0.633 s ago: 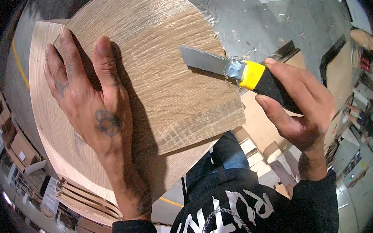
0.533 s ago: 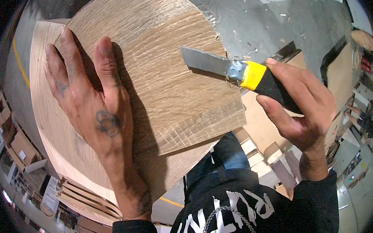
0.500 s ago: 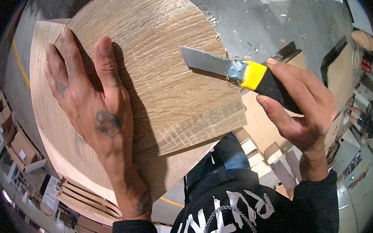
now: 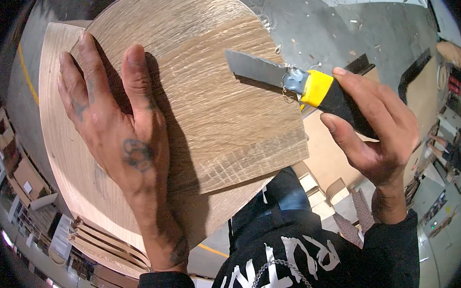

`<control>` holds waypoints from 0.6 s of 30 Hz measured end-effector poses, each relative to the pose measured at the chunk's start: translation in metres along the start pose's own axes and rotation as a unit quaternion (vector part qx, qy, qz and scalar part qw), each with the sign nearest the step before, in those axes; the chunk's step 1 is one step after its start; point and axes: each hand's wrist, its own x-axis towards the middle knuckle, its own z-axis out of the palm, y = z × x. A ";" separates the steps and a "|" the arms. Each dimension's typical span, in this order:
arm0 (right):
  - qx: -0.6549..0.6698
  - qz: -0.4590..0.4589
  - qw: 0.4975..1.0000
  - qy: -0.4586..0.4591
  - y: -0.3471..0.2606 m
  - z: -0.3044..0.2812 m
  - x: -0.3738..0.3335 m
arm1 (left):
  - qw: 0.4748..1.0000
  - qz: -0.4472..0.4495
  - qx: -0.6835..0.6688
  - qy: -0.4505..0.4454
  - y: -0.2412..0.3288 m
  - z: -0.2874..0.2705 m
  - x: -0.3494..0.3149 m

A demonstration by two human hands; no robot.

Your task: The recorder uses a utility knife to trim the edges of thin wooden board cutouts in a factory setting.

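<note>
There's a bare lane running right up the middle of the top board (image 4: 210, 86), between the thumb and the blade's tip! The left hand (image 4: 120, 127) blocks the left side; from the right, the knife (image 4: 295, 82) juts in across the edge, the right hand (image 4: 379, 125) behind it. Clear wood above the blade, clear wood below!

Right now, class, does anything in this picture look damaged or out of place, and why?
Yes: thin, curled, pale shavings fringe the brown wood-grain board at its right edge, making it ragged. Pale streaks crossing the grain at lower right resemble scuffs, or perhaps pattern.
</note>
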 end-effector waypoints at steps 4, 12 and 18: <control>-0.003 -0.006 1.000 0.003 0.003 0.001 0.003 | 1.000 0.000 -0.015 0.000 0.000 0.001 0.002; -0.013 -0.014 1.000 -0.010 0.008 -0.002 0.013 | 1.000 0.003 -0.003 -0.002 0.000 0.000 0.002; -0.006 -0.030 0.999 -0.010 0.017 -0.003 0.023 | 0.996 -0.080 -0.046 -0.007 0.015 -0.005 0.001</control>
